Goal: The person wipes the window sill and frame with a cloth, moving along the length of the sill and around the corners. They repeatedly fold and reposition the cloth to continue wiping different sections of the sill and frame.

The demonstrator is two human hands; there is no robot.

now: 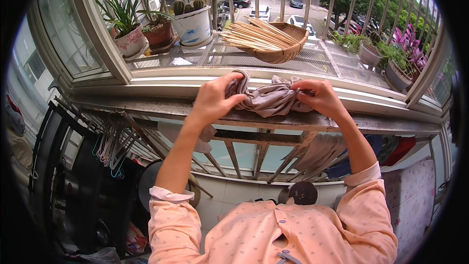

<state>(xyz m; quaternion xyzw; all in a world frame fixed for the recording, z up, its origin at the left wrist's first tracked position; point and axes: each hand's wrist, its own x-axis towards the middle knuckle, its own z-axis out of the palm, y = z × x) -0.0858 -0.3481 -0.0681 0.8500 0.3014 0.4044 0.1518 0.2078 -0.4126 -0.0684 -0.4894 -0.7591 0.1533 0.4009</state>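
A bunched greyish-mauve cloth (273, 98) lies across the window sill in front of me, folded and crumpled between my hands. My left hand (215, 99) grips its left end, the fingers curled over a raised fold and the thumb at the near side. At the other end my right hand (320, 99) pinches the fabric between thumb and fingers. Part of the cloth is hidden behind the left fingers. Both sleeves are rolled up to the elbows.
Beyond the sill (161, 107), a wicker basket (278, 57) of thin wooden sticks stands on a mesh ledge. Potted plants flank it, including a white cactus pot (193, 25) and a grey planter (398, 74). Metal bars rise behind. Hangers (115, 146) hang lower left; cloths (320, 154) drape below the sill.
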